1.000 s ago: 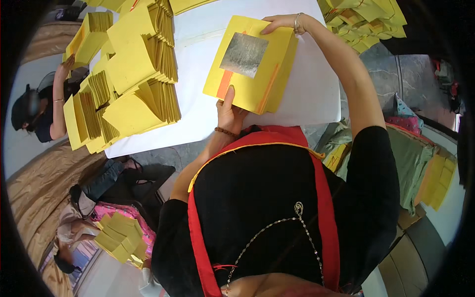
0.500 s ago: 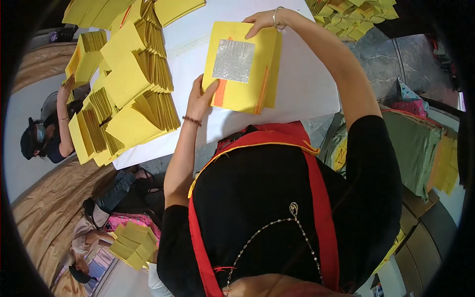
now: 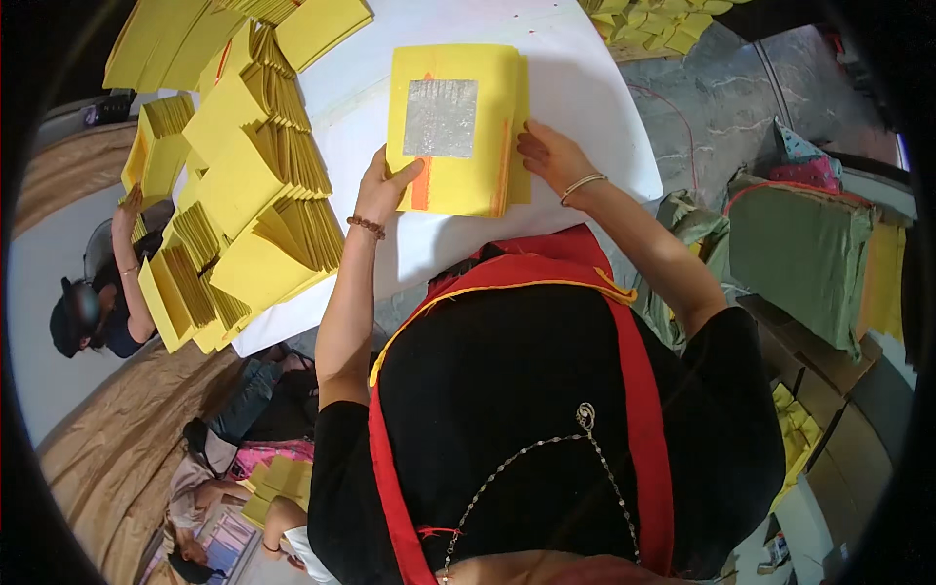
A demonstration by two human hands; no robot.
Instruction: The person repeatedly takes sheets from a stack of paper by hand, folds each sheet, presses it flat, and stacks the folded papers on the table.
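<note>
A stack of yellow paper sheets (image 3: 492, 185) lies over the white table in front of me, a silver foil square (image 3: 441, 119) and orange stripes on its top sheet. Its lower left edge is in the grip of my left hand (image 3: 388, 185), thumb on top and fingers hidden beneath. At the right edge is my right hand (image 3: 551, 158), its slightly bent fingers apart and their tips against the side of the sheets. Part of the stack's right side sticks out beyond the top sheet.
Folded yellow paper bundles (image 3: 258, 185) crowd the left of the white table (image 3: 585, 58). More yellow paper (image 3: 663, 21) is heaped at the far right. A person (image 3: 102, 302) works at the left with a raised arm. Green sacking (image 3: 795, 258) stands at the right.
My right hand has left the stack's far top edge and come down to its right edge. The stack has straightened and shifted slightly left, with my left hand still gripping it.
</note>
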